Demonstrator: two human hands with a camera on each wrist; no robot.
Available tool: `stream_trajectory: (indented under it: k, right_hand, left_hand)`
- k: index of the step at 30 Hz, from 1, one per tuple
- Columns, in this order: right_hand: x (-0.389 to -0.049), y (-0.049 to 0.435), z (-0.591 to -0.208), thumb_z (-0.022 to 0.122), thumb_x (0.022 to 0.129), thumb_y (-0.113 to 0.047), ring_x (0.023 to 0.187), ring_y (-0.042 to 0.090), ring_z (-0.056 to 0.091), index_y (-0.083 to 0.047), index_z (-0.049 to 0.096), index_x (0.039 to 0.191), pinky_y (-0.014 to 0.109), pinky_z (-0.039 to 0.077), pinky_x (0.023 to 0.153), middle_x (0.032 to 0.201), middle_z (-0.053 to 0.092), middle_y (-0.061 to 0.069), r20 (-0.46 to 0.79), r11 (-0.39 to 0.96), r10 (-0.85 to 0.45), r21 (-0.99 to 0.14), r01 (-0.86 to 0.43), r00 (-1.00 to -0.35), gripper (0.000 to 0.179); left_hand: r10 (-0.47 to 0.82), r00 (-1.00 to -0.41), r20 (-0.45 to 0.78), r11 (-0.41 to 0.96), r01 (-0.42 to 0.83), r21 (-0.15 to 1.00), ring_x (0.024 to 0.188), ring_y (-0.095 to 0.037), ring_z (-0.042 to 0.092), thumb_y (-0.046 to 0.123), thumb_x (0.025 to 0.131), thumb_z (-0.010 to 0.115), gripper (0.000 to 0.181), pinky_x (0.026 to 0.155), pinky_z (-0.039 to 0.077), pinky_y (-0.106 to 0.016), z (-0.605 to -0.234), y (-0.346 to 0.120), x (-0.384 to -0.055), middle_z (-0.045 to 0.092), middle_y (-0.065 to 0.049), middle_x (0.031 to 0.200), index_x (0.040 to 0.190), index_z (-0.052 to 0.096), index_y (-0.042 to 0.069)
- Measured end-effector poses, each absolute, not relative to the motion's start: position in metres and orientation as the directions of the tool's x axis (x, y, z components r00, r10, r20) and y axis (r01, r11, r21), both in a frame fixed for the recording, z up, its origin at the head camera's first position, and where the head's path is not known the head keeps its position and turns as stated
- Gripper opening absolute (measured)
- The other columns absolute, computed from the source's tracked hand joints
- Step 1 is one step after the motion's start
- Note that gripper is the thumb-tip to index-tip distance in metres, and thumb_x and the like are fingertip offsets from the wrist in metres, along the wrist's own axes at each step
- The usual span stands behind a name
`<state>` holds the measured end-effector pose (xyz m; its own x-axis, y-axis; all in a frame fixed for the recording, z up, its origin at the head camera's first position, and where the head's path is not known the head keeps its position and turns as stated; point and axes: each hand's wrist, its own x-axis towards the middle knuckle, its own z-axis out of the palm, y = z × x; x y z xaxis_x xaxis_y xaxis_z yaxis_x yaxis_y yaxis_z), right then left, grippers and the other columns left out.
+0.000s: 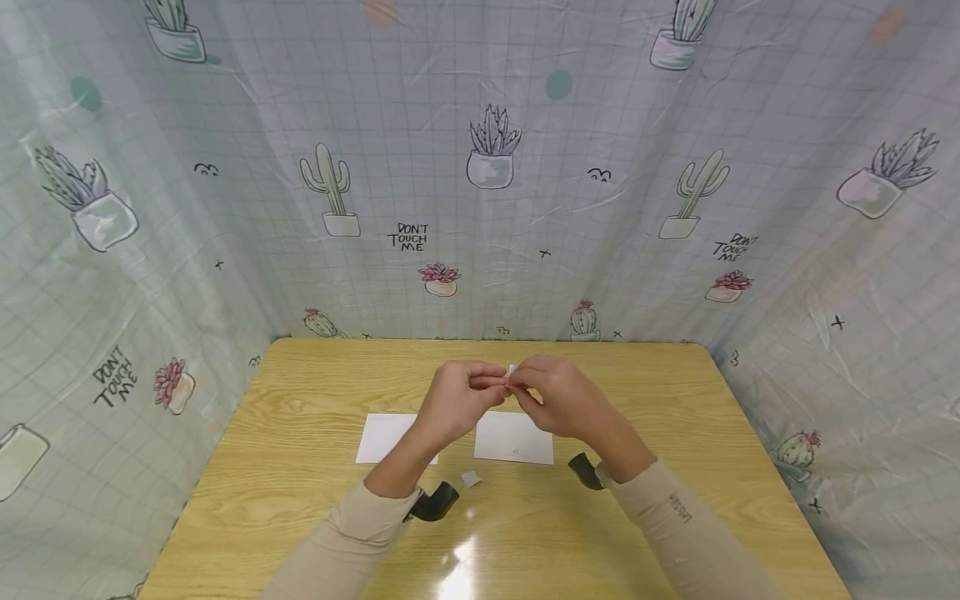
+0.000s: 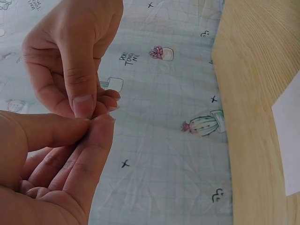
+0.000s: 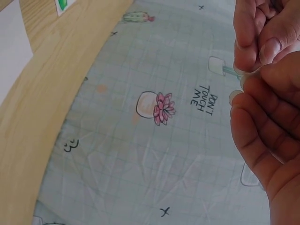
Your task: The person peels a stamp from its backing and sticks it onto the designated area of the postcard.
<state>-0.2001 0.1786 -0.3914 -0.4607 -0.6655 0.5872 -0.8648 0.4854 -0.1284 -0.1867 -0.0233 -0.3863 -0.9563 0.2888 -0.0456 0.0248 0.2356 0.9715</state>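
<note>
Over the far half of the table, my left hand [image 1: 459,398] and right hand [image 1: 561,395] meet at the fingertips. Thumb and forefinger pinch together on each hand. In the right wrist view, a thin pale piece [image 3: 253,72] shows faintly between the fingertips; the fingers hide most of it, and its kind cannot be made out. Below the hands lie two white sheets of paper, the left one [image 1: 382,435] partly covered by my left forearm and the right one [image 1: 513,437] bearing a small faint mark. A small white scrap [image 1: 470,479] sits nearer to me.
Behind the right hand, a white piece [image 1: 512,368] peeks out; a card with a green print [image 3: 63,4] appears in the right wrist view. A cactus-print curtain [image 1: 495,250] encloses the wooden table [image 1: 315,375] at the back and sides. Dark wrist-camera mounts [image 1: 435,503] hang under both forearms.
</note>
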Motion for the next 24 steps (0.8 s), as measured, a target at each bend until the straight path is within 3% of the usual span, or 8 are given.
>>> stream_trajectory:
  k: [6, 15, 24]
  right_hand:
    - [-0.2006, 0.1794, -0.3931, 0.081, 0.086, 0.000, 0.076, 0.012, 0.068, -0.007, 0.073, 0.091, 0.024, 0.059, 0.068, 0.086, 0.074, 0.002, 0.597, 0.480, -0.649, -0.160, -0.862, -0.472, 0.011]
    - [-0.2011, 0.1792, -0.3925, 0.081, 0.087, 0.000, 0.074, 0.012, 0.068, -0.006, 0.073, 0.092, 0.024, 0.059, 0.067, 0.085, 0.074, 0.002, 0.618, 0.465, -0.647, -0.146, -0.873, -0.448, 0.011]
    - [-0.2022, 0.1809, -0.3921, 0.078, 0.085, 0.010, 0.078, 0.017, 0.071, -0.004, 0.075, 0.093, 0.027, 0.062, 0.070, 0.086, 0.075, 0.004, 0.629, 0.458, -0.651, -0.121, -0.881, -0.425, 0.016]
  left_hand:
    - [0.297, -0.954, -0.051, 0.201, 0.010, 0.980, 0.107, -0.032, 0.078, 0.004, 0.099, 0.068, 0.029, 0.084, 0.065, -0.031, -0.3861, -0.0238, -0.1855, 0.078, -0.019, 0.116, 0.126, 0.071, -0.005]
    - [0.282, -0.958, -0.042, 0.209, 0.019, 0.978, 0.101, -0.025, 0.079, 0.005, 0.099, 0.069, 0.027, 0.084, 0.066, -0.031, -0.3852, -0.0241, -0.1846, 0.079, -0.017, 0.113, 0.124, 0.073, -0.002]
    - [0.325, -0.944, -0.057, 0.153, -0.007, 0.988, 0.107, -0.029, 0.078, 0.010, 0.098, 0.072, 0.030, 0.093, 0.064, -0.043, -0.3869, -0.0270, -0.1856, 0.079, -0.017, 0.115, 0.126, 0.073, -0.002]
